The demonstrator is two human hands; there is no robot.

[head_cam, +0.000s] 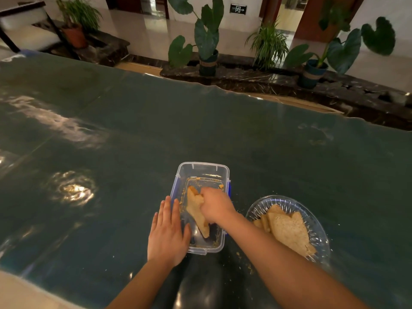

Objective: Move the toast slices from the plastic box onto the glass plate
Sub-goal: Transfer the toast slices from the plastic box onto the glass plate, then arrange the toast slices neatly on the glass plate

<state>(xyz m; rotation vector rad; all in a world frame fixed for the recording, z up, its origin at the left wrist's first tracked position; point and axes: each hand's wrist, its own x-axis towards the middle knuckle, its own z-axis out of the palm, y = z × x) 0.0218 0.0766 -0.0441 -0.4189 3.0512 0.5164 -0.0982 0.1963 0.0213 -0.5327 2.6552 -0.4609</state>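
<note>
Last toast slice coming out of the plastic box [201,172]

The right hand [215,204] has its fingers closed on the toast slice [197,214] inside the box; the left hand [167,233] lies flat, fingers open, against the box's left wall. Right of the box, the glass plate [316,228] already holds several slices [287,228].

Two bare arms, uncovered all the way from the near edge out to the fingertips. On the left, a left hand [168,236] seen from the back: four long, slim fingers and a shorter thumb on its right side, knuckles faint, nails too small to make out. Behind it a slender left forearm [138,286], smooth, narrowing to the wrist. On the right, a right hand [215,205], also seen from the back, rounded, slightly blurred, fingers mostly hidden. Behind that a right forearm [289,264], larger in view, smooth, widening toward the near right corner. Both wrists bare.
</note>
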